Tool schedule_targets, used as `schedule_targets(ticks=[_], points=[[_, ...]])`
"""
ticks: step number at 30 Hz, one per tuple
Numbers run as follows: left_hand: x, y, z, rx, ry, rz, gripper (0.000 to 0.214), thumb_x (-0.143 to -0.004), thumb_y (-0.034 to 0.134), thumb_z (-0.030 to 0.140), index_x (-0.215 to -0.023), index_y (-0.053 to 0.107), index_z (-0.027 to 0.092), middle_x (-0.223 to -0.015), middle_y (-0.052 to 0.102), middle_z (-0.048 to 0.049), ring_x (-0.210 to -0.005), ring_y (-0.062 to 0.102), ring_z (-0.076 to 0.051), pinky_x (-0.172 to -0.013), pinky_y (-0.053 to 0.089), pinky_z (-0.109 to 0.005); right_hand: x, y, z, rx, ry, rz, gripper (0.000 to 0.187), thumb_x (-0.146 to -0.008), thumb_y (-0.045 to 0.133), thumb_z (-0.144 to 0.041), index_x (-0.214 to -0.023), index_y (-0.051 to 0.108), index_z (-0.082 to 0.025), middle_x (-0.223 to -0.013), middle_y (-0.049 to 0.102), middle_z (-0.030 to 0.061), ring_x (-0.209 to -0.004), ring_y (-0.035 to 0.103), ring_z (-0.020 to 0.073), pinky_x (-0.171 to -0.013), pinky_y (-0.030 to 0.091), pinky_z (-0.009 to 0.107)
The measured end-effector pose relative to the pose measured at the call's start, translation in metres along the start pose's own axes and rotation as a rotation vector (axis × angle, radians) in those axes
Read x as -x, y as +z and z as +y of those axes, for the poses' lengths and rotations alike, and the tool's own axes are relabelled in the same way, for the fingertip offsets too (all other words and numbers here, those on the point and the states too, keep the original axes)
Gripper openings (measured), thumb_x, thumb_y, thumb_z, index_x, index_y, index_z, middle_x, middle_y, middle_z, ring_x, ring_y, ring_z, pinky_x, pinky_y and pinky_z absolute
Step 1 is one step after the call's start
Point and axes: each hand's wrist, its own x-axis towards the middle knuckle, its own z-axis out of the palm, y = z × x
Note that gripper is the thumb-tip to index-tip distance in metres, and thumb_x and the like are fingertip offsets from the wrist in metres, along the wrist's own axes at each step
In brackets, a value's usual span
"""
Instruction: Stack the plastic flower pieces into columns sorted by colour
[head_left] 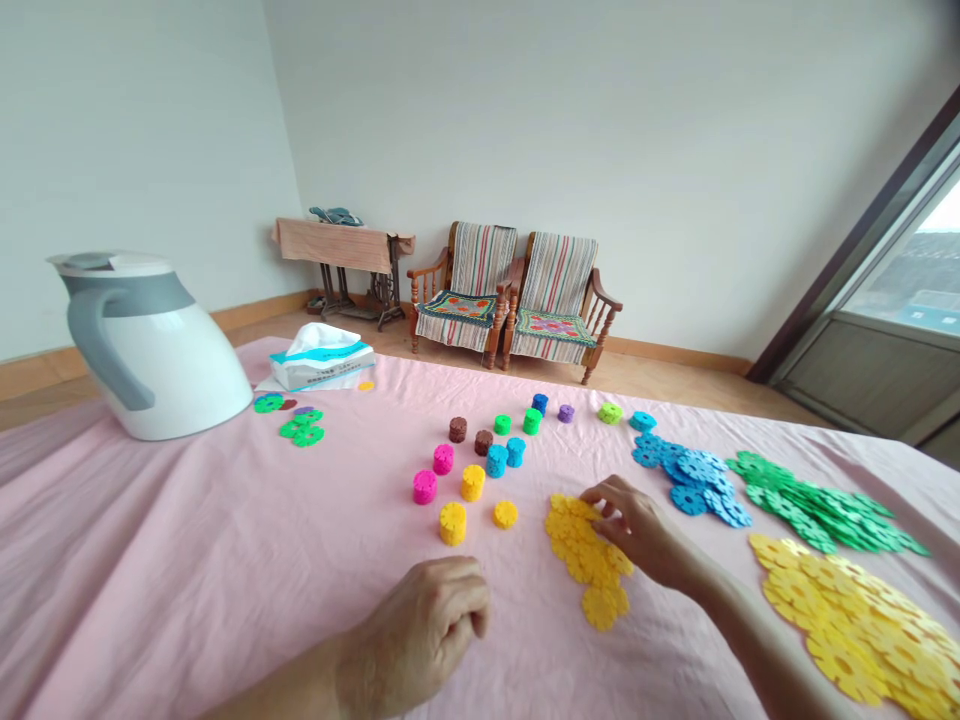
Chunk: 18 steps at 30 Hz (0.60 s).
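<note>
My right hand [634,525] reaches over a small pile of yellow flower-shaped plastic discs [589,560]. Its fingers are bent and apart, the tips touching the pile's upper edge. My left hand [431,620] rests closed on the cloth, fingers curled under; whatever it may hold is hidden. Beyond it stand short stacks of the same kind of disc: a yellow stack [452,523], a lower yellow stack [505,514], a third yellow stack [472,483], a pink stack [424,487], a light blue stack [497,461] and a brown stack [457,430].
At right spread a large yellow disc pile [855,620], a green pile [825,500] and a blue pile [697,480]. A white-grey jug [172,360] and a tissue box [322,362] stand at left by loose green discs [304,430]. Pink cloth [225,570] covers the table.
</note>
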Motion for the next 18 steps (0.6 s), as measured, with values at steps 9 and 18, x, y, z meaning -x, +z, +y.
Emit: schedule_targets(ticks=[9, 18], points=[[0.001, 0.0, 0.0, 0.001, 0.011, -0.004, 0.027, -0.06, 0.038, -0.008, -0.067, 0.047, 0.017, -0.067, 0.052, 0.0017, -0.066, 0.05, -0.011, -0.06, 0.035, -0.02, 0.002, -0.002, 0.006, 0.037, 0.014, 0.041, 0.017, -0.076, 0.052, -0.023, -0.091, 0.059, -0.02, -0.09, 0.06, 0.0048, -0.079, 0.059, 0.0166, -0.068, 0.047, 0.029], [0.0, -0.001, -0.001, 0.006, 0.008, -0.009, 0.027, -0.061, 0.039, -0.007, -0.066, 0.049, 0.017, -0.067, 0.054, 0.0016, -0.067, 0.052, -0.011, -0.061, 0.037, -0.019, 0.003, -0.013, -0.025, 0.155, -0.027, 0.041, 0.015, -0.079, 0.05, -0.027, -0.089, 0.059, -0.019, -0.082, 0.059, 0.0035, -0.069, 0.058, 0.0151, -0.064, 0.044, 0.028]])
